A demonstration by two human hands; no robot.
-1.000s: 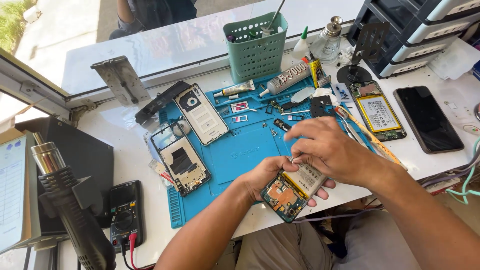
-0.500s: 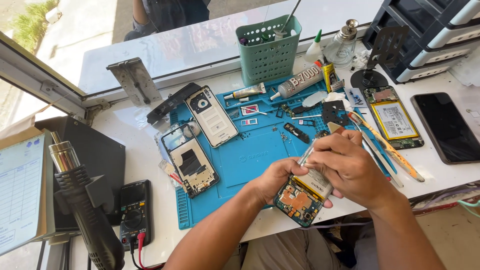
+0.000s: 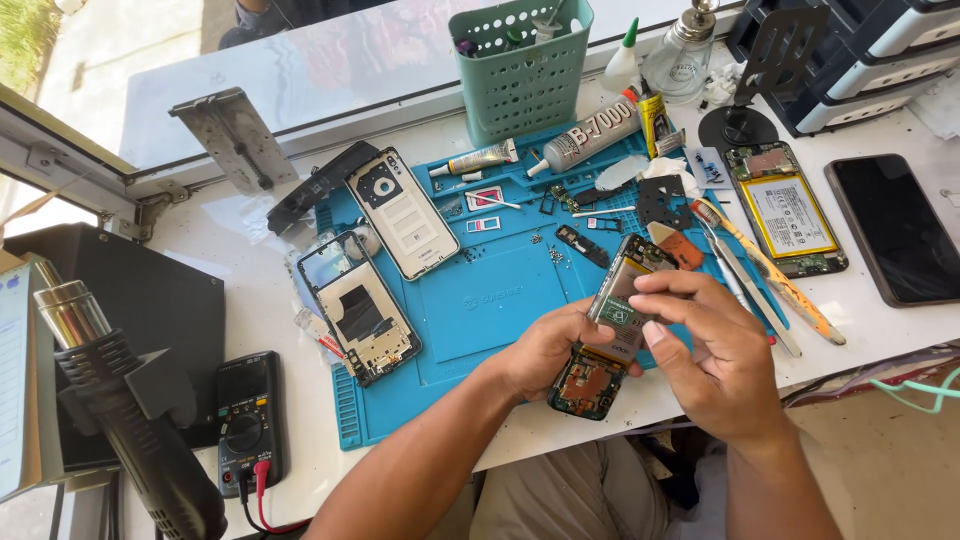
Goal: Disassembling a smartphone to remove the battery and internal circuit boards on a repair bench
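Observation:
My left hand (image 3: 548,352) grips an opened phone body (image 3: 603,340) by its side, tilted above the near edge of the blue work mat (image 3: 480,290). The phone's circuit board and battery face up. My right hand (image 3: 710,355) is over the phone's upper half, fingertips pinching at its battery area; I cannot tell whether a tool is in it. On the mat to the left lie a phone frame (image 3: 358,318) and a white back cover (image 3: 401,212).
A heat gun (image 3: 120,410) and multimeter (image 3: 247,420) stand at the left. A green basket (image 3: 522,65), glue tubes (image 3: 585,135), tweezers (image 3: 745,285), another opened phone (image 3: 785,210) and a black phone (image 3: 895,230) surround the mat. Small screws are scattered on the mat.
The phone has been lifted and tilted more upright. My right hand has moved from its top edge onto the battery area.

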